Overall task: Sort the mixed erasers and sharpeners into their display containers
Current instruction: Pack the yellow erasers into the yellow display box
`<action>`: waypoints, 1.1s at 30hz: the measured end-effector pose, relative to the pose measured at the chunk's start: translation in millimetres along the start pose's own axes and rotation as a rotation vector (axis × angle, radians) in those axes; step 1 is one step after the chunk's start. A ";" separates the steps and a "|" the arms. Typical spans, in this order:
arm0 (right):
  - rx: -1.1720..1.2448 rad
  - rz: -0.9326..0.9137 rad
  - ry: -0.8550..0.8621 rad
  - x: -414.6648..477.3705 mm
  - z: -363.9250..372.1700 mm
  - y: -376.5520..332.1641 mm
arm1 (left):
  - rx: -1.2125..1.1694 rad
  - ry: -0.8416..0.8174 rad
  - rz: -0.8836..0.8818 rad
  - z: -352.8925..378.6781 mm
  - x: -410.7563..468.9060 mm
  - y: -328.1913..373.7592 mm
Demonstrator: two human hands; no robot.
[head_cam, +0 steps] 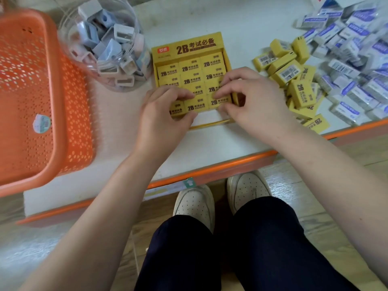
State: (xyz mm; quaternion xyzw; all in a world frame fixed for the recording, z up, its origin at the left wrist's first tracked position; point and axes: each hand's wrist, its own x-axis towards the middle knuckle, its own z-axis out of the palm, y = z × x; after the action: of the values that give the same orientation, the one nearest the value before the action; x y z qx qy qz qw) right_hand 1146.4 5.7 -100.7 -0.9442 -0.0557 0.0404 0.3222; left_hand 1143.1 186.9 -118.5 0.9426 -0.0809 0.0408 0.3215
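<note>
head view: at far left we see an orange perforated basket (31, 101) on the white shelf (210, 148), and beside it a clear jar (105, 45) of pastel sharpeners (123, 33).

the left hand (163, 114) has its fingers curled, fingertips above and thumb below, pinching the front-left eraser (176, 108) in the yellow display box (189, 45). the box stands in the middle of the shelf with its header card at the far side. we read "2b" and 考试必备 on the header, next to a small red logo too blurred to read.

the erasers in the box lie flat in rows of three. their long sides run left to right, and each "2b" print faces up, readable from our side.

the right hand (252, 101) is curled likewise, fingertips and thumb nipping the front-right eraser (220, 101).

further right we find loose yellow erasers (289, 70) heaped at mixed angles, some showing barcodes. past them is a pile of white-and-blue erasers (357, 59), their print too blurred to read.
</note>
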 end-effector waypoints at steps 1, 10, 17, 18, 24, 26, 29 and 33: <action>-0.050 -0.021 -0.016 0.1 -1.8 -2.3 | 0.003 0.004 0.002 0.3 0.4 -0.2; -0.163 0.053 0.168 4.2 -38.3 5.5 | 0.023 -0.064 0.007 2.6 9.3 14.2; -0.291 0.366 0.152 1.0 -50.6 28.9 | 0.045 -0.112 -0.003 14.7 12.6 33.8; -0.264 0.360 0.158 -0.4 -49.0 28.6 | 0.043 -0.117 0.000 17.9 12.2 37.1; -0.185 0.367 0.231 -0.8 -48.1 32.6 | 0.036 -0.130 0.018 22.4 10.9 41.1; -0.165 0.366 0.277 -0.2 -49.9 33.5 | 0.015 -0.135 0.017 19.7 10.4 41.4; -0.085 0.288 0.338 -0.3 -48.2 24.8 | -0.065 -0.050 0.053 15.5 7.9 44.1; 0.015 0.127 0.298 -3.0 -34.1 3.8 | -0.199 0.062 0.104 8.8 10.0 46.6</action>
State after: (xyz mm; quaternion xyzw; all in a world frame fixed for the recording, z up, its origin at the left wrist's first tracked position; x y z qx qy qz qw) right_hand 1147.6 -18.3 -76.1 -0.9388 0.0531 -0.0795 0.3308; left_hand 1144.9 143.9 -96.2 0.8989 -0.1233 0.0783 0.4132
